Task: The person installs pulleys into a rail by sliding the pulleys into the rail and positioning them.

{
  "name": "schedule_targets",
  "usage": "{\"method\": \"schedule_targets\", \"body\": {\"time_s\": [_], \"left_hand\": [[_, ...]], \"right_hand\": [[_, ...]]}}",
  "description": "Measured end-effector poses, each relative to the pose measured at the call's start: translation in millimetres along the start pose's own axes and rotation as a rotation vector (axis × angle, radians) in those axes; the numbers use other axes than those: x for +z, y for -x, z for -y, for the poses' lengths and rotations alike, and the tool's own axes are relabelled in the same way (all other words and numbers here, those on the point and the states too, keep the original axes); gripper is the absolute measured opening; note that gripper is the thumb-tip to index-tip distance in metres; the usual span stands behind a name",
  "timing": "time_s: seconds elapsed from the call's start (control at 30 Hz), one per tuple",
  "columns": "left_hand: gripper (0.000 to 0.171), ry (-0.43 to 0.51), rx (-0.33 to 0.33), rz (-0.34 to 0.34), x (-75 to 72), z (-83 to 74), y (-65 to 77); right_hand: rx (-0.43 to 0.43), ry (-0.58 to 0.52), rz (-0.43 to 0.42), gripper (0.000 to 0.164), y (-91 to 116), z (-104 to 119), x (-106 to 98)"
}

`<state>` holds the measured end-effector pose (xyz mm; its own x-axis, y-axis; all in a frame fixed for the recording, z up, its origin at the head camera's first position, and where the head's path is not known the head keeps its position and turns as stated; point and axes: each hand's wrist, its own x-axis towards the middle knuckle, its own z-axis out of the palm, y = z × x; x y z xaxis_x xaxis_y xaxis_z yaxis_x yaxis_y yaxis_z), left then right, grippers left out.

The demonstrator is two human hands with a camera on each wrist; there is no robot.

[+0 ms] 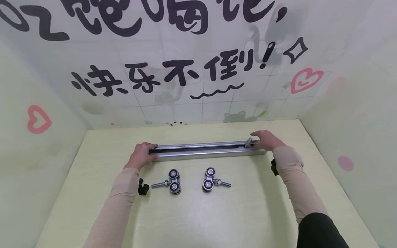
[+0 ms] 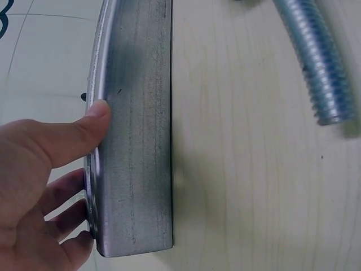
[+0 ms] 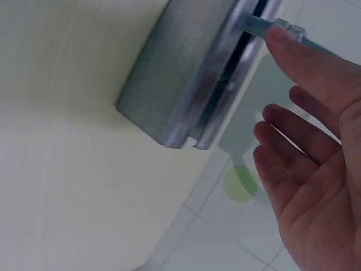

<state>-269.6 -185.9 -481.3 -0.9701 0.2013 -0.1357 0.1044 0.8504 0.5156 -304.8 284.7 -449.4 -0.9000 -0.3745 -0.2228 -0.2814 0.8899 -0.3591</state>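
A long metal C-channel track [image 1: 201, 156] lies across the table, its slot facing up. My left hand [image 1: 141, 156] grips its left end; in the left wrist view the thumb [image 2: 97, 116] lies on the near top edge and the other fingers on the far side. At the right end, a bolt [image 1: 248, 142] sticks up out of the slot, with a nut [image 3: 289, 27] on it. My right hand [image 1: 269, 140] has its thumb [image 3: 290, 48] against this bolt, the other fingers loosely spread beyond the track. Whatever the bolt joins inside the channel is hidden.
Two roller trolleys lie in front of the track, the left one [image 1: 174, 182] with its threaded bolt pointing left, the right one [image 1: 209, 179] with its bolt pointing right. A printed wall [image 1: 186, 113] stands behind the table [image 1: 198, 213], and side walls flank it.
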Motion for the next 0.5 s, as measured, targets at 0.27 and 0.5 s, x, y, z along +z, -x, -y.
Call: {"method": "schedule_targets", "body": {"time_s": [0.27, 0.5], "left_hand": [[0.052, -0.023, 0.019, 0.002, 2.2, 0.4, 4.8], [0.045, -0.118, 0.003, 0.100, -6.9, -14.8, -3.2]], "right_hand": [[0.094, 0.014, 0.026, 0.059, -3, -14, 23], [0.130, -0.045, -0.023, 0.059, -4, -9, 22]]}}
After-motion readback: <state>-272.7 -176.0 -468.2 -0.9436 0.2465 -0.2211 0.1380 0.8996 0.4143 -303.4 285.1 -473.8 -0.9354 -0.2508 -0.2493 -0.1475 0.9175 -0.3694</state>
